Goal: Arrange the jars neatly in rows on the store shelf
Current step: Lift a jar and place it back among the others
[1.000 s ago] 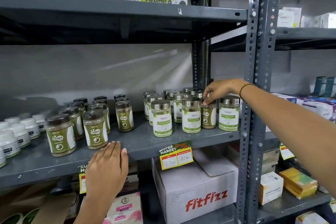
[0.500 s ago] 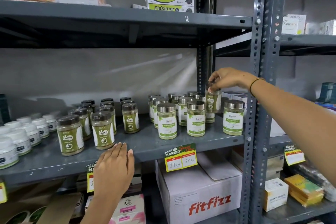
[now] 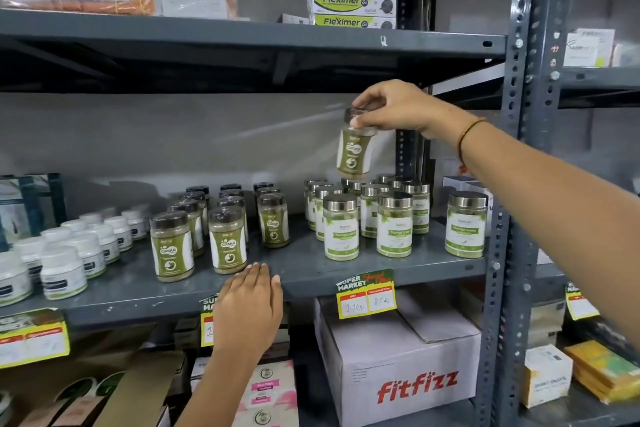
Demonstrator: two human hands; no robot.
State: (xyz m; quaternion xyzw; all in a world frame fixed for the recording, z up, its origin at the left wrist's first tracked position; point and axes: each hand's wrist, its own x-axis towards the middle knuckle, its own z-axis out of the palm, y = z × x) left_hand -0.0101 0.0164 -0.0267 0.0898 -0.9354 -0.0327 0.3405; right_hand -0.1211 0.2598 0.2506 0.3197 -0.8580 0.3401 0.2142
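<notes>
My right hand [image 3: 398, 111] grips a dark-lidded Gaska jar [image 3: 355, 152] by its lid, held in the air above the silver-lidded jars [image 3: 394, 229] on the right half of the grey shelf [image 3: 304, 270]. A lone silver-lidded jar [image 3: 465, 224] stands apart at the shelf's right end. Rows of dark-lidded Gaska jars [image 3: 228, 239] stand mid-shelf, with one [image 3: 273, 220] alone in the third row. My left hand [image 3: 249, 308] rests flat on the shelf's front edge, fingers apart, holding nothing.
Small white jars [image 3: 64, 272] fill the shelf's left end. Price tags [image 3: 365, 295] hang on the front edge. The upper shelf [image 3: 242, 38] is close overhead. A grey upright post [image 3: 512, 184] stands at the right. A Fitfizz box [image 3: 398, 364] sits below.
My right hand has lifted the dark-lidded jar out from among the silver-lidded jars and carried it up and to the left. My left hand stays on the shelf edge.
</notes>
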